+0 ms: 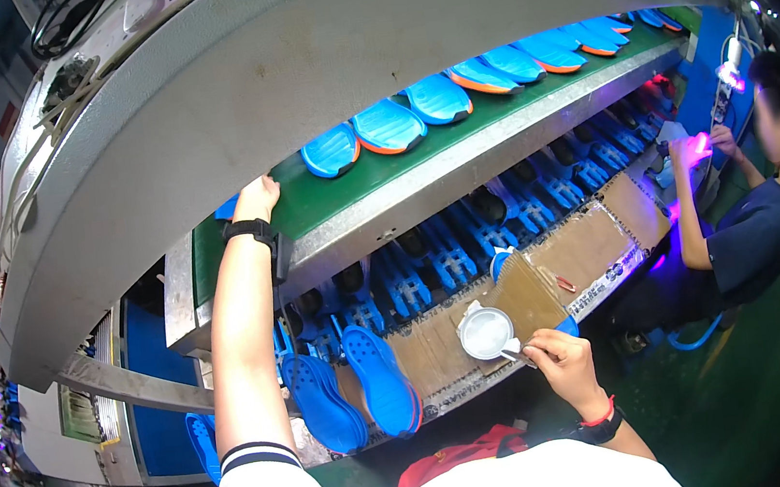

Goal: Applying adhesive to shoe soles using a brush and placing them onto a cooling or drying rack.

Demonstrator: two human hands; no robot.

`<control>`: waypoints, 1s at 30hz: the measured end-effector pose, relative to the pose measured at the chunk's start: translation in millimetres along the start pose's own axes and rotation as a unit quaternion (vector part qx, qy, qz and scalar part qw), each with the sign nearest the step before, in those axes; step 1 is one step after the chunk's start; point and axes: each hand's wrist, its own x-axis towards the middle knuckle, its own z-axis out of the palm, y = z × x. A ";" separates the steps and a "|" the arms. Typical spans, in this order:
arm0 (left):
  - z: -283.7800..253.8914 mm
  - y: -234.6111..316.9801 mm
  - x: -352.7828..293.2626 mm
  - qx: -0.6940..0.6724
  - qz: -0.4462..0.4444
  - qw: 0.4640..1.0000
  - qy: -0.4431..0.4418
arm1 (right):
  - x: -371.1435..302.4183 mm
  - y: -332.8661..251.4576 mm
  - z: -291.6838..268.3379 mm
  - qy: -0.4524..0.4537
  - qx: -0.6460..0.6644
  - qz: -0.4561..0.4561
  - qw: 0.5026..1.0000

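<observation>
My left hand [258, 199] reaches onto a green conveyor belt [331, 202] at the lower edge of a grey hood. Its fingers are mostly hidden, and a blue sole [227, 209] shows beside it; I cannot tell whether the hand grips it. Along the belt lie several blue soles [390, 125] with orange edges. My right hand [566, 365] pinches a small thin-handled tool [514, 352] at the rim of a round bowl [486, 333] of white stuff. Blue perforated shoe pieces [381, 381] lie on the bench left of the bowl.
The curved grey hood [288, 47] arches over the belt. Below the belt stands a row of blue clamp-like holders [451, 260]. Brown cardboard [594, 243] covers the bench, with a small red object [565, 284] on it. At the right a co-worker [758, 227] works under purple light.
</observation>
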 end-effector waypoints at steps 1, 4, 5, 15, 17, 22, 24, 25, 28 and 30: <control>-17.0 -9.6 18.2 0.248 0.047 0.964 -0.077 | 0.3 -0.8 1.0 0.000 0.000 -0.009 1.000; -44.6 -31.1 38.9 0.137 0.112 0.984 -0.027 | 1.0 -2.5 3.4 0.004 0.004 -0.016 1.000; -49.3 -27.3 34.7 0.123 0.103 0.987 -0.015 | 0.4 -2.2 3.8 0.005 0.010 -0.012 1.000; -28.6 76.1 -91.5 -0.026 -0.074 0.997 -0.010 | -5.1 2.5 0.1 -0.020 0.002 0.010 1.000; -29.7 78.0 -97.8 0.048 -0.097 0.994 -0.029 | -4.2 2.1 1.7 -0.017 0.001 0.004 1.000; -1.0 68.9 -108.1 0.074 -0.029 0.994 -0.078 | -3.2 3.2 2.3 -0.014 -0.004 -0.017 1.000; 14.5 70.3 -105.3 0.094 -0.043 0.991 -0.085 | -3.6 3.3 2.9 -0.014 -0.008 -0.016 1.000; 20.0 72.4 -102.7 0.105 -0.047 0.988 -0.104 | -3.8 3.4 3.3 -0.018 -0.009 -0.007 1.000; 15.3 90.7 -97.8 0.404 0.055 0.913 -0.016 | -3.0 5.7 1.6 -0.021 -0.014 0.003 1.000; 1.7 103.8 -97.5 0.594 0.151 0.787 0.069 | -3.5 7.0 2.3 -0.020 -0.016 0.007 1.000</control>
